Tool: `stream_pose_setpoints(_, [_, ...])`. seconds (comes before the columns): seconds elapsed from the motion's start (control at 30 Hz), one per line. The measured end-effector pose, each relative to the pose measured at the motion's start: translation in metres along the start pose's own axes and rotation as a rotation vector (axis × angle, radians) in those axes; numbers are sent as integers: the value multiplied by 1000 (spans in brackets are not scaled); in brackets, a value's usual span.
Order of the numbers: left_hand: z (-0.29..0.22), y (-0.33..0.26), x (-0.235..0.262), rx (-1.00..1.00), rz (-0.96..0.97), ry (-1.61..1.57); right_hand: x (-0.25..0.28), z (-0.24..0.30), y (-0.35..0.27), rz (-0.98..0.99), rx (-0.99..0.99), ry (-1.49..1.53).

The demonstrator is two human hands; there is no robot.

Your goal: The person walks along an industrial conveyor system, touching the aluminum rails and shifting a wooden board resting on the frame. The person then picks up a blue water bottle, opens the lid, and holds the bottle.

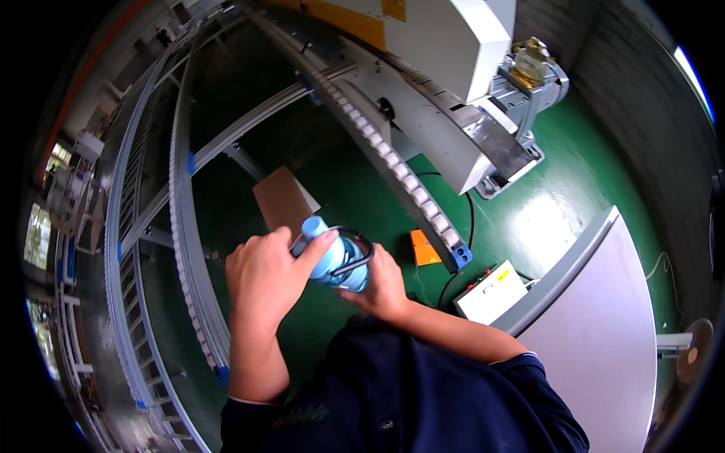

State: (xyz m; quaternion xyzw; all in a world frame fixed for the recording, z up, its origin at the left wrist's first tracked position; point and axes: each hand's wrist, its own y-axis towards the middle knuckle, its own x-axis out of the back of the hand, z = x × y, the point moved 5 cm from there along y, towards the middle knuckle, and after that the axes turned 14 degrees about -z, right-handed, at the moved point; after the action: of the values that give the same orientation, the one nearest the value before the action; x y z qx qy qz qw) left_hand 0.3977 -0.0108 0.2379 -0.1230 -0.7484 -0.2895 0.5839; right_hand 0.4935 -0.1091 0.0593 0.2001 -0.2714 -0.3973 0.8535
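A light blue bottle [329, 261] with a dark carrying loop is held in front of my body, tilted, its cap end pointing away. My left hand [266, 270] is closed around the upper part, the thumb lying along it near the cap. Lower down, my right hand [384, 290] grips the see-through blue body from the right side. Some of the right fingers are hidden behind the bottle.
Roller rails [393, 167] run away on both sides of me. A machine [445, 121] with a motor [529, 87] stands ahead right. On the green floor are a brown cardboard piece [281, 198], an orange box [424, 248] and a white box [492, 293]. A grey-white tabletop [596, 325] is at right.
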Motion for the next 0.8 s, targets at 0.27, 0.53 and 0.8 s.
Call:
stream_pose_setpoints(0.27, [-5, -10, -19, -52, -10, -196, 10, -16, -8, -109, -201, 101])
stream_pose_setpoints(0.53, [8, -22, -40, -131, 29, -703, 13, -8, 2, -40, -150, 241])
stream_pose_setpoints(0.8, [7, -1, -8, -667, 296, -1105, 12, 27, 10, 307, -91, 483])
